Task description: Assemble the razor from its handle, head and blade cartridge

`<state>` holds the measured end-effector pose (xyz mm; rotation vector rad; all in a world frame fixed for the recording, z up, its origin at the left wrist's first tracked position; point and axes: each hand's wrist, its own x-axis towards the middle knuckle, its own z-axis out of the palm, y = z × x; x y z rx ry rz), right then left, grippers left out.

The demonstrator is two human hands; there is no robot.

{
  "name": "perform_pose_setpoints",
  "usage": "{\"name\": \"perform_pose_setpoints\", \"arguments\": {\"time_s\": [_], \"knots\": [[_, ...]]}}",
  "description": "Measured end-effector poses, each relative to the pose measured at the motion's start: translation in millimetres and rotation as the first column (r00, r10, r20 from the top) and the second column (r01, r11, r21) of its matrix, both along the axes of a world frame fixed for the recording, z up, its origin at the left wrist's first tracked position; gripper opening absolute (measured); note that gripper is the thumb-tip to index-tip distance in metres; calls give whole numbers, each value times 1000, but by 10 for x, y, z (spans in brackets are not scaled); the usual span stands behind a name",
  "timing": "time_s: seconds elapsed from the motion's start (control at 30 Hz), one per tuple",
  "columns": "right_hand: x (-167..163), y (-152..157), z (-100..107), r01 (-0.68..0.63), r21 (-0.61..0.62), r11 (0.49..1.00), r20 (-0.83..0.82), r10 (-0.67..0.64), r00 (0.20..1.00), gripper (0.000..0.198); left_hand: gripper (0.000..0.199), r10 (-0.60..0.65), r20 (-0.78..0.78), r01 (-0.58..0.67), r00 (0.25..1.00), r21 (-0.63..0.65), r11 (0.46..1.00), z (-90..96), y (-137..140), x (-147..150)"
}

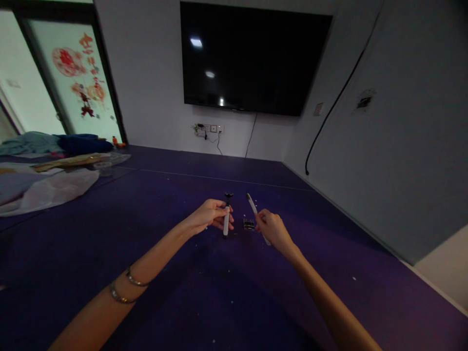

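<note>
My left hand [215,213] is closed on a razor [226,222] with a white handle and a dark head. The razor stands nearly upright in the view, its head pointing away from me. In my right hand [271,226], the fingers pinch a toothbrush [252,204] with a pale handle and a dark-bristled head, tilted toward the upper left. Between the two hands, a small dark object with a clear or shiny edge [249,224] rests on the purple surface [204,287]; its kind is too small to tell. Neither hand touches it.
White specks are scattered over the surface. Plastic sheets [60,190] and folded cloths [86,144] lie at the far left. A television [256,58] hangs on the far wall, above several sockets [213,128]. A black cable [334,102] dangles along the right wall.
</note>
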<state>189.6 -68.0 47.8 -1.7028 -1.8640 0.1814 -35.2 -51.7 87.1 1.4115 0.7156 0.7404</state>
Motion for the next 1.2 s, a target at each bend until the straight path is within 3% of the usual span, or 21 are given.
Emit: {"name": "perform_pose_setpoints", "arguments": {"time_s": [0.13, 0.27, 0.43, 0.9, 1.2], "knots": [[-189, -93, -134, 78, -53, 996, 259, -62, 964, 28, 23, 18, -26, -17, 1000, 20, 1000, -16, -14, 38], [-388, -157, -312, 87, -133, 987, 354, -35, 935, 26, 22, 16, -27, -14, 1000, 52, 999, -69, -23, 75], [-502, -131, -430, 118, -181, 976, 349, -49, 936, 27, 20, 20, -28, -17, 999, 79, 997, -140, -26, 125], [-520, -64, -521, 101, -183, 978, 316, -39, 948, 31, 12, 16, -75, -7, 997, 114, 994, -163, -60, 166], [-180, 126, -316, 157, -177, 972, 332, -91, 939, 31, 18, -7, -25, 10, 1000, 132, 991, -382, 43, 211]]}}
